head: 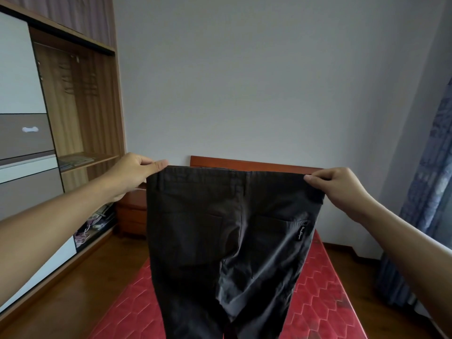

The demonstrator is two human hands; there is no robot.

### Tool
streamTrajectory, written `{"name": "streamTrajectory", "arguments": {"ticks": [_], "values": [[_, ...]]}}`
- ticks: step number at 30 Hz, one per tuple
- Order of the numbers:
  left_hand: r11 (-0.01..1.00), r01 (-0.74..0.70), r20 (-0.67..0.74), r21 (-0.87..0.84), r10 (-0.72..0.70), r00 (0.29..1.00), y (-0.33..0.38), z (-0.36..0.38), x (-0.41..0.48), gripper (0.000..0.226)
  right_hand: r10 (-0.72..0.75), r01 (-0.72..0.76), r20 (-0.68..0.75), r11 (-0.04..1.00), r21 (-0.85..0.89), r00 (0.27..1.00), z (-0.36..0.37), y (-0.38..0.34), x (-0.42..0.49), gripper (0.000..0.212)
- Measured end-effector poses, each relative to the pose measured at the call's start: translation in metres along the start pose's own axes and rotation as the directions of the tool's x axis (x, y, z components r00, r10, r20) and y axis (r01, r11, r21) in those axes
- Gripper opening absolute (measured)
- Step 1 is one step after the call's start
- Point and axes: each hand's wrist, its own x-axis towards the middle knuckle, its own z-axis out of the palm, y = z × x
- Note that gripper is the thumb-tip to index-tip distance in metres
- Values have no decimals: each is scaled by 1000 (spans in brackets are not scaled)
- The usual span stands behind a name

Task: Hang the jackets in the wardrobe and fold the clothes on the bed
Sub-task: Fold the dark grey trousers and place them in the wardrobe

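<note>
Head | dark trousers (227,241) (back pockets (274,223) facing) — held up | left grip (137,172), right grip (340,189) pinching waistband (220,172)

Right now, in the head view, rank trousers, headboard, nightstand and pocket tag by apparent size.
1. trousers, also nearest the camera
2. headboard and nightstand: visible parts look alike, both partly hidden by trousers, so unranked
3. pocket tag

Blue curtain (430,192) at right; wooden nightstand (130,214) left; grey wall (244,81) behind.
</note>
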Motion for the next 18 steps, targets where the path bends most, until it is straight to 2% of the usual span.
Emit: {"name": "streamTrajectory", "arguments": {"ticks": [3, 7, 9, 11, 13, 15, 18], "values": [[999, -6, -70, -40, 3, 998, -2, 0, 4, 36, 27, -18, -79, 993, 112, 996, 3, 0, 0, 14], [999, -16, -86, -49, 12, 996, -7, 4, 8, 22, 128, -88, -170, 969, 229, 977, 11, 2, 3, 11], [998, -67, -98, -12, 66, 993, -7, 7, 9, 22, 137, -88, -199, 968, 234, 970, 14, 3, 5, 14], [985, -140, -121, 103, 153, 981, -5, 10, 8, 23, 119, -75, -214, 976, 205, 969, 15, 5, 6, 16], [944, -197, -131, 263, 237, 963, -4, 11, 7, 24, 69, -39, -227, 991, 132, 972, 16, 7, 7, 12], [905, -229, -101, 357, 281, 954, -5, 9, 8, 23, -29, 24, -218, 999, -27, 975, 15, 10, 9, 9], [865, -260, -3, 430, 289, 957, -7, 6, 7, 13, -144, 108, -94, 941, -320, 985, 12, 13, 9, 31]]}}
